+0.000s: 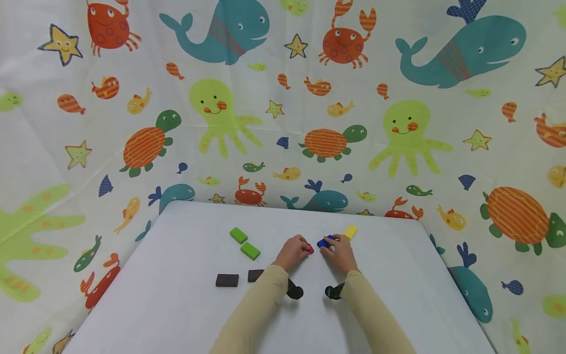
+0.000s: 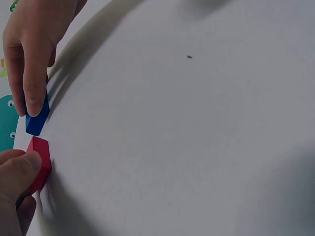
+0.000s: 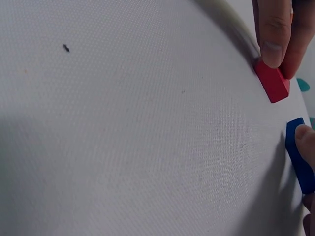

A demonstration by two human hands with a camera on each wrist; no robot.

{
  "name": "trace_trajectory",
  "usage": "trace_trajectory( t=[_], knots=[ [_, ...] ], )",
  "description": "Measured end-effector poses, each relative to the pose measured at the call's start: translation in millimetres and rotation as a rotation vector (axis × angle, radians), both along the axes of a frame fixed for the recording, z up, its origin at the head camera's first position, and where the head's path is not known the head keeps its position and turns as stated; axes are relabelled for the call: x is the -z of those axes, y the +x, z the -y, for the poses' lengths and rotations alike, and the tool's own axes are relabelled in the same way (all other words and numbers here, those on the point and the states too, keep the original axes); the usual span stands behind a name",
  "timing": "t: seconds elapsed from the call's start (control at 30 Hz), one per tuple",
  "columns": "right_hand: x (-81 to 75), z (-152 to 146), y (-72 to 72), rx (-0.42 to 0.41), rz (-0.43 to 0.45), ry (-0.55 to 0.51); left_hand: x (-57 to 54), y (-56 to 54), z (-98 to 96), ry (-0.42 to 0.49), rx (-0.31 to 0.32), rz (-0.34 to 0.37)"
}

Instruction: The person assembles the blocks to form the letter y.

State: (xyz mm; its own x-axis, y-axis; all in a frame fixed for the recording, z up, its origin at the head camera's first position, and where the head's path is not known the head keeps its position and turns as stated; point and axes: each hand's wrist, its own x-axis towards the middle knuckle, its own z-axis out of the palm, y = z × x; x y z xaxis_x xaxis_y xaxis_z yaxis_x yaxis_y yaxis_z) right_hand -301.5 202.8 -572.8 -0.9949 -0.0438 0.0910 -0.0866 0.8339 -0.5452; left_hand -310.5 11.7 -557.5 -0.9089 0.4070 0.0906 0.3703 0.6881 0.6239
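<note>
My left hand (image 1: 292, 252) pinches a small red block (image 1: 311, 249) between thumb and fingers, near the middle of the white table. Just across from it, my right hand (image 1: 342, 255) grips a blue block (image 1: 324, 243). In the left wrist view, the near end of the red block (image 2: 43, 169) sits close to the lower end of the blue block (image 2: 35, 125), with a narrow gap. The right wrist view has my thumb pressed on the side of the blue block (image 3: 295, 155), while the red block (image 3: 273, 84) lies beyond it under the other hand's fingertips.
Two green blocks (image 1: 250, 251) lie to the left of my hands. Nearer to me are two dark brown blocks (image 1: 227, 280), one partly covered by my left sleeve. A yellow block (image 1: 351, 231) lies behind my right hand. A sea-animal curtain (image 1: 274, 132) surrounds the white table (image 1: 177, 246).
</note>
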Motion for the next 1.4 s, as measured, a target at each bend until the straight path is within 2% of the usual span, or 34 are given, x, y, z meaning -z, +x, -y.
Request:
trace_trajectory(
  t=[0.17,0.43,0.67,0.83,1.4],
  knots=[
    [2.6,3,-1.6,0.006,-0.002,-0.008,1.0,-1.5,-0.7,-0.006,-0.006,-0.014],
    [2.9,7,-1.0,0.012,-0.026,-0.054,2.4,-1.5,-1.1,-0.06,0.009,-0.076],
    [5.6,12,-3.0,-0.004,-0.007,-0.059,2.3,-0.4,-0.2,-0.027,-0.02,-0.047],
    [7.3,14,-4.1,-0.025,-0.009,-0.055,2.2,0.1,0.1,-0.01,-0.013,-0.055],
    [0.1,19,1.9,-0.044,-0.019,-0.056,-1.7,-2.6,-1.5,-0.02,-0.006,-0.014]
  ],
)
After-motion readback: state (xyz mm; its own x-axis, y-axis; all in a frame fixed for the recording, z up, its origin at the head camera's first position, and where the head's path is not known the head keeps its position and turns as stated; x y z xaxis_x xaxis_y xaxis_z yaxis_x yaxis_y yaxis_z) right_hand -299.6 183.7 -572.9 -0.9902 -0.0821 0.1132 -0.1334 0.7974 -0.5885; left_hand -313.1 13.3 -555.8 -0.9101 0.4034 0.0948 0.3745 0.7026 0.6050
